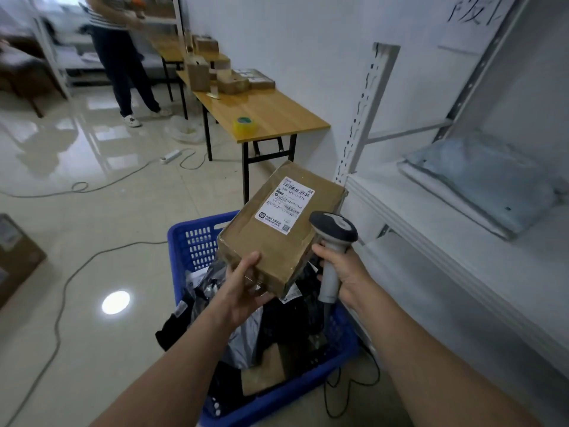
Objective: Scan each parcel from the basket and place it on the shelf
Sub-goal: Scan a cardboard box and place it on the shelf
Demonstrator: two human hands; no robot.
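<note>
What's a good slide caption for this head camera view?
Left hand holds a labelled cardboard parcel above the blue basket while the right hand grips a scanner beside the white shelf.

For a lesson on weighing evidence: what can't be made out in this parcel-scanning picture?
Head view:
Print on the parcel label: too small, blurred.
Window of the scanner: faces away from the camera.
Lower contents of the basket: buried under bags.
The wall sign: cut off by the top edge.

Matt brown cardboard parcel (278, 229) with white paper label (284, 204); perforated blue plastic basket (197, 238); glossy tiled floor (92, 211); white painted metal shelf (462, 241); wood-look table (271, 115).
</note>
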